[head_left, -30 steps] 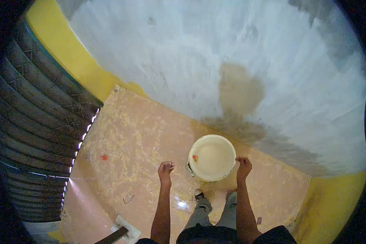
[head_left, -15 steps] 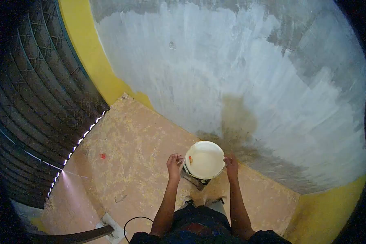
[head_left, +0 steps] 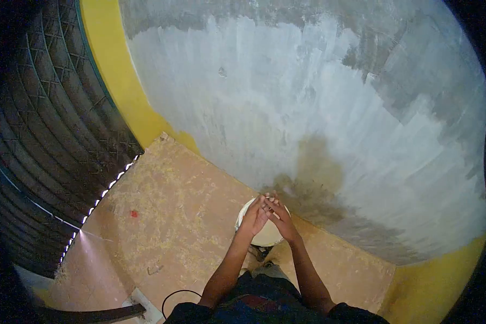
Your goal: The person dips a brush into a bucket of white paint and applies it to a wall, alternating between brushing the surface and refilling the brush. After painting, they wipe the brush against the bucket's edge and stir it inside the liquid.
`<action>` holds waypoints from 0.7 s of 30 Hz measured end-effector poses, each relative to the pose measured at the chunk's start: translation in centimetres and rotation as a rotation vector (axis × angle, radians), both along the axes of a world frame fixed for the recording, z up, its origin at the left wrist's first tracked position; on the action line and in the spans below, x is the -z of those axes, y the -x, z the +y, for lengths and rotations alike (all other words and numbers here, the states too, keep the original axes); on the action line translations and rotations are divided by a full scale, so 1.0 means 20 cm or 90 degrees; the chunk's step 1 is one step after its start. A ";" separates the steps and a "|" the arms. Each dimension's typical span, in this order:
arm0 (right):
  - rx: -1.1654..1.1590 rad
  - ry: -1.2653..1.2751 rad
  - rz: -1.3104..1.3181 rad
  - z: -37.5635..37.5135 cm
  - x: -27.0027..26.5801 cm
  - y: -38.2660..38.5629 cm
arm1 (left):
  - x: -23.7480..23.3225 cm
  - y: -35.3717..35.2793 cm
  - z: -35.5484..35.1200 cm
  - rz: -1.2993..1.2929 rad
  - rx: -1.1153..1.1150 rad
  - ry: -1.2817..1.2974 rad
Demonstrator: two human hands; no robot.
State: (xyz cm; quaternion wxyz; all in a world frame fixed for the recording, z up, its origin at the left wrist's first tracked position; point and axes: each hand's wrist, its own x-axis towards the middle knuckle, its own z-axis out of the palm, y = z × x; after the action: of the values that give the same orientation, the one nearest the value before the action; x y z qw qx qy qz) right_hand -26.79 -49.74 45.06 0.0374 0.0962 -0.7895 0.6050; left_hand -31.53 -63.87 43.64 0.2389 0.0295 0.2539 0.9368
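Note:
Over a round white bucket (head_left: 267,236) of pale cream liquid, my two hands have come together. My left hand (head_left: 256,217) has its fingers stretched out and touching those of my right hand (head_left: 280,217), which are also extended and slightly spread. I see nothing held in either one. Much of the bucket's mouth is covered by the hands, and its lower part is hidden beneath them and my clothing.
Ahead stands a grey wall (head_left: 243,108) streaked with whitish coating, with a brown damp patch low down. A dark metal shutter (head_left: 65,135) is at the left. A black cable (head_left: 181,292) and a small red scrap (head_left: 134,214) lie on the stained floor (head_left: 167,216).
My hands have moved inward from either side of the bucket and now meet above it. The bucket appears slightly lower and further left in view.

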 end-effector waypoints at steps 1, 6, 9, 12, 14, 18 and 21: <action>-0.006 0.003 0.003 0.01 -0.03 0.03 | -0.02 0.04 -0.01 -0.068 -0.007 -0.069; 0.013 -0.081 -0.003 0.08 0.00 0.24 | -0.02 0.28 -0.04 -0.093 -0.138 -0.285; 0.047 0.040 0.014 0.10 0.03 0.37 | 0.01 0.40 -0.10 -0.121 -0.278 -0.226; 0.075 0.079 -0.020 0.06 0.08 0.48 | 0.04 0.38 -0.08 -0.157 -0.371 -0.106; 0.063 0.104 -0.035 -0.01 0.09 0.53 | 0.16 0.36 -0.10 -0.137 -0.358 -0.072; 0.054 -0.042 0.035 -0.23 -0.02 0.58 | 0.19 0.35 -0.04 -0.223 -0.319 0.073; 0.022 -0.142 0.026 -0.43 0.02 0.67 | 0.14 0.39 -0.05 -0.152 -0.191 0.027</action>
State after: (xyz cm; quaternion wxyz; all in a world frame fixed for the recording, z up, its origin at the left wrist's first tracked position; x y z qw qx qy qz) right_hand -40.20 -58.43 44.69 0.0529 0.0987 -0.8524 0.5107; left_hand -39.33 -64.88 40.85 0.1256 -0.1250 0.2453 0.9531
